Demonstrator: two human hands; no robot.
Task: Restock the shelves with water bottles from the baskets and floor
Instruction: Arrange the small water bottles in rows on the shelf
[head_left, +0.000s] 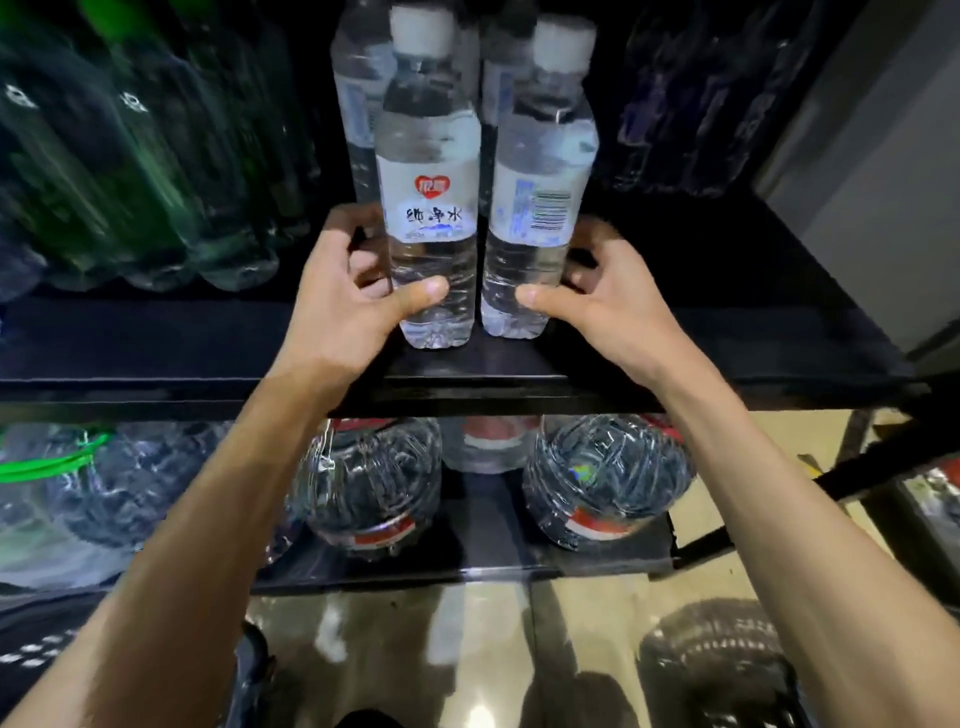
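Note:
Two clear water bottles with white caps stand upright side by side near the front of a black shelf (675, 358). The left bottle (428, 171) shows a red heart label; the right bottle (540, 171) shows a barcode. My left hand (358, 291) grips the left bottle low down, thumb across its front. My right hand (597, 291) grips the right bottle the same way, thumb on its front and fingers curled behind. Two more of these bottles (358, 93) stand right behind them.
Green-tinted bottles (145, 171) fill the shelf's left part, dark bottles (685, 104) stand at the back right. On the lower shelf lie large water jugs (608, 478) with red labels. A dark basket (722, 670) sits on the glossy floor at lower right.

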